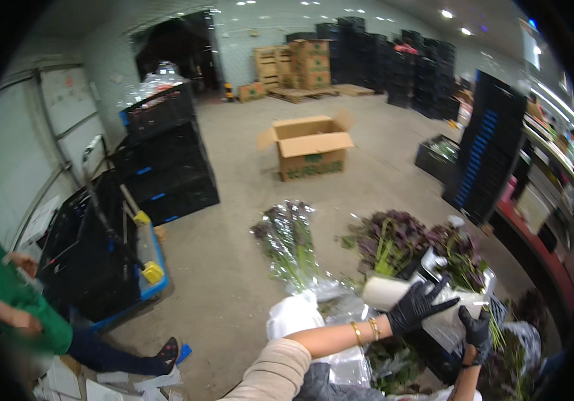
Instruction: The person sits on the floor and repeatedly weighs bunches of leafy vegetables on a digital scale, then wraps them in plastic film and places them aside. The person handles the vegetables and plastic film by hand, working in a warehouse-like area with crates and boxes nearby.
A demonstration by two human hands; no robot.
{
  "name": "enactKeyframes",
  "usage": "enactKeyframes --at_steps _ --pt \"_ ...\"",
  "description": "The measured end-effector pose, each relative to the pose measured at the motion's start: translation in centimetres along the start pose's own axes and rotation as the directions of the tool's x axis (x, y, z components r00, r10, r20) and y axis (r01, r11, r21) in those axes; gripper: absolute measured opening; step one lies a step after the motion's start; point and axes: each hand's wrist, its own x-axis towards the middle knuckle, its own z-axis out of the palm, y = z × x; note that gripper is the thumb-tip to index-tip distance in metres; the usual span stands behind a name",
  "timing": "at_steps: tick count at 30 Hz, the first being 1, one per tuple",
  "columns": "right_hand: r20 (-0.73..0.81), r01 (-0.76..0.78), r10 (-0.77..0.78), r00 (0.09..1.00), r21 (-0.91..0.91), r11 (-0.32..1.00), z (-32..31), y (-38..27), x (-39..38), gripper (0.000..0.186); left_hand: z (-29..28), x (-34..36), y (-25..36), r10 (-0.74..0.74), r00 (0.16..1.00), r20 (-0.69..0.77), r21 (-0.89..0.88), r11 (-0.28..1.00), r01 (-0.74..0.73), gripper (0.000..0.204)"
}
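Observation:
My left hand (412,309), in a black glove, reaches with fingers outstretched over clear plastic film (451,324), beside a pale roll (384,291). To its right my right hand (475,334), also gloved, has curled fingers on the film, near green stems (496,327). Behind the hands, leafy purple bunches with green stems (394,244) lie around a metal-and-white object (428,264) that I cannot make out. A wrapped bunch (287,240) lies farther left on the floor. A white bundle (290,314) is under my left forearm.
A person in green (3,287) stands at left beside black crates (86,254) on a blue-edged trolley. More stacked crates (160,160) stand behind. An open cardboard box (310,160) sits mid-floor. A tall crate stack (481,144) and a long bench (544,234) are at right.

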Motion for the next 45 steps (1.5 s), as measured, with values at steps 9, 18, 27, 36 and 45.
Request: enactKeyframes --at_steps 9,18,27,36,45 --pt "0.359 0.122 -0.001 0.933 -0.315 0.941 3.7 -10.3 6.5 0.035 -2.4 1.1 -2.1 -0.221 0.959 -0.180 -0.430 0.894 0.125 0.072" --pt "0.261 -0.378 0.299 0.918 0.342 0.860 7.7 -6.6 8.9 0.047 -1.9 0.9 -4.1 -0.467 0.884 -0.012 -0.657 0.670 0.345 0.093" --pt "0.337 -0.391 0.236 0.912 0.529 0.753 13.1 0.1 5.1 0.060 4.2 -2.8 -7.6 -0.599 0.780 0.182 -0.801 0.369 0.471 0.114" --pt "0.386 -0.077 -0.045 0.921 0.295 0.952 9.9 -1.2 5.7 0.079 3.6 -2.5 -7.8 -0.527 0.682 0.508 -0.799 0.008 0.601 0.084" --pt "-0.003 -0.021 0.080 0.997 -0.975 0.221 -10.4 27.6 12.5 0.075 4.7 0.3 -4.8 -0.522 0.747 0.413 -0.742 0.282 0.608 0.083"
